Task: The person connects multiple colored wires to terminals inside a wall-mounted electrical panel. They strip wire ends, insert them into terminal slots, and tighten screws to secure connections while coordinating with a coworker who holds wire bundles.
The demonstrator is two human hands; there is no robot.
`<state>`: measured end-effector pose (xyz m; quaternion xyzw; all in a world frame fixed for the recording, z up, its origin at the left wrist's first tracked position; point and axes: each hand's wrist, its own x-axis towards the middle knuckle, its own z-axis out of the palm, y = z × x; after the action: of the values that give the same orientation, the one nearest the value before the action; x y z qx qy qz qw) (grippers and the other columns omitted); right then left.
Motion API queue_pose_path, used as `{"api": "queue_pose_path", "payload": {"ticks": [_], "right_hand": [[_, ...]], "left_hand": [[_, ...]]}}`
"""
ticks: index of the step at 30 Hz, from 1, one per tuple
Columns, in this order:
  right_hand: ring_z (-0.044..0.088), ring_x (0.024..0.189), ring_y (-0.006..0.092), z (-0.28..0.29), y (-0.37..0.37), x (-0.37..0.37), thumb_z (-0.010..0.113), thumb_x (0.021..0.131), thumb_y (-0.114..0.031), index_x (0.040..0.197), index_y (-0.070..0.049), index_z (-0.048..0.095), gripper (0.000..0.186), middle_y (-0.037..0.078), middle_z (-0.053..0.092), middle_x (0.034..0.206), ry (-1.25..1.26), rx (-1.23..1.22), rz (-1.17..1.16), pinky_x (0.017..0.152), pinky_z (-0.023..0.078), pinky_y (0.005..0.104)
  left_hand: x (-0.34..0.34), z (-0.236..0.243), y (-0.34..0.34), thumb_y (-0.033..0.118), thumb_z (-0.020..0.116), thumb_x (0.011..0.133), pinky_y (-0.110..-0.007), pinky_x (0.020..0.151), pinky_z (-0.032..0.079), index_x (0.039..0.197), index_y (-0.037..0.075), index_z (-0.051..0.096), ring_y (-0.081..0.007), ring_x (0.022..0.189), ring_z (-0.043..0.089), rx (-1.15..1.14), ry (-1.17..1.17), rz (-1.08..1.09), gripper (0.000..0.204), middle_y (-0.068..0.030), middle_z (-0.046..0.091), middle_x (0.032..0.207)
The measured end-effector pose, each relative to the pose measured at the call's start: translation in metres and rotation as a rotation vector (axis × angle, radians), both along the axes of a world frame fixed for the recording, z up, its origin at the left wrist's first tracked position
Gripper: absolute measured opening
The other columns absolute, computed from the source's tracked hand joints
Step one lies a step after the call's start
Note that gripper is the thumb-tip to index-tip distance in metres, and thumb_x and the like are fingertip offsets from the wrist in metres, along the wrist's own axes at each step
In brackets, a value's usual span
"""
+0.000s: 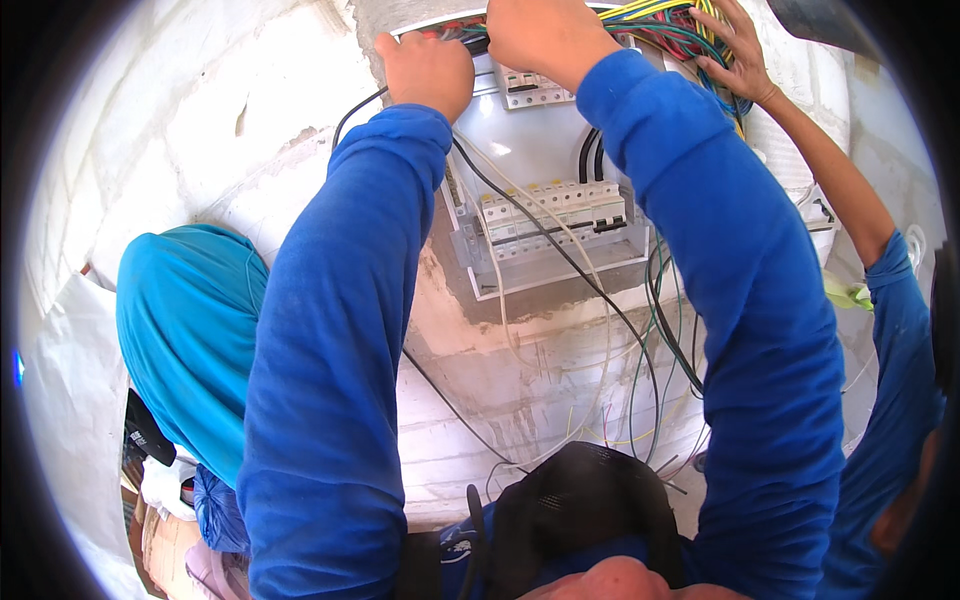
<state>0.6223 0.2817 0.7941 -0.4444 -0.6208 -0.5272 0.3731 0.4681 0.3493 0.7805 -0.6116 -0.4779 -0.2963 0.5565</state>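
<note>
Both my arms reach up to an open white electrical panel box (pixel 640 252) set in the wall. My left hand (pixel 432 72) is closed at the box's top left edge, beside a black cable (pixel 364 108); what its fingers grip is hidden. My right hand (pixel 540 38) is closed at the upper rim, its fingertips out of sight, close to a bundle of coloured wires (pixel 650 14). Below it sits a small circuit breaker (pixel 532 92). A row of circuit breakers (pixel 550 212) lies lower in the box. Loose black and white wires hang across it.
On the right, another person's hand (pixel 738 52) with spread fingers touches the wire bundle. A turquoise cloth (pixel 190 330) hangs at left, above a blue plastic bag (pixel 218 510) and cardboard (pixel 168 548). Loose wires (pixel 655 350) dangle below the box along the block wall (pixel 240 120).
</note>
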Motion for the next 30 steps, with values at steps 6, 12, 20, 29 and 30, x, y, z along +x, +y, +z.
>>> {"api": "queue_pose_path", "payload": {"ticks": [6, 12, 20, 29, 30], "right_hand": [[0.078, 0.09, 0.0384, 0.007, 0.004, -0.029, 0.063, 0.09, -0.019, 0.097, -0.005, 0.082, 0.025, 0.021, 0.078, 0.097, 0.124, -0.054, -0.045, 0.081, 0.062, 0.0497], [0.078, 0.097, 0.0392, 0.008, -0.008, -0.034, 0.067, 0.087, -0.018, 0.108, -0.007, 0.082, 0.028, 0.021, 0.079, 0.104, 0.229, -0.265, -0.106, 0.085, 0.063, 0.0494], [0.078, 0.092, 0.0381, 0.014, -0.005, -0.026, 0.064, 0.089, -0.019, 0.098, -0.004, 0.082, 0.025, 0.023, 0.079, 0.097, 0.113, -0.218, -0.164, 0.082, 0.062, 0.0486], [0.079, 0.092, 0.0392, 0.016, -0.005, -0.027, 0.067, 0.084, -0.015, 0.1, -0.004, 0.082, 0.024, 0.023, 0.078, 0.098, 0.08, -0.269, -0.18, 0.083, 0.063, 0.0491], [0.079, 0.093, 0.0394, 0.016, -0.007, -0.027, 0.069, 0.082, -0.012, 0.105, -0.005, 0.081, 0.027, 0.022, 0.079, 0.1, 0.076, -0.334, -0.234, 0.083, 0.063, 0.0493]], "left_hand": [[-0.003, 0.005, -0.006, 0.021, 0.062, 0.098, -0.054, 0.097, 0.034, 0.096, 0.024, 0.085, -0.022, 0.105, 0.07, -0.026, 0.058, 0.014, 0.023, 0.0011, 0.079, 0.098], [0.006, 0.013, -0.017, 0.023, 0.064, 0.098, -0.056, 0.085, 0.036, 0.103, 0.027, 0.083, -0.0241, 0.101, 0.073, -0.135, 0.125, 0.163, 0.021, 0.0021, 0.08, 0.099], [0.007, 0.008, -0.007, 0.024, 0.065, 0.098, -0.055, 0.087, 0.036, 0.106, 0.028, 0.084, -0.0228, 0.106, 0.071, -0.081, 0.078, 0.111, 0.021, 0.0044, 0.08, 0.1], [0.004, 0.003, -0.004, 0.023, 0.064, 0.099, -0.052, 0.098, 0.032, 0.101, 0.027, 0.085, -0.0208, 0.108, 0.067, -0.04, 0.028, 0.044, 0.022, 0.0039, 0.08, 0.098], [0.004, 0.003, -0.005, 0.023, 0.064, 0.099, -0.052, 0.098, 0.032, 0.1, 0.027, 0.085, -0.0208, 0.108, 0.067, -0.039, 0.029, 0.042, 0.022, 0.0036, 0.08, 0.099]]}}
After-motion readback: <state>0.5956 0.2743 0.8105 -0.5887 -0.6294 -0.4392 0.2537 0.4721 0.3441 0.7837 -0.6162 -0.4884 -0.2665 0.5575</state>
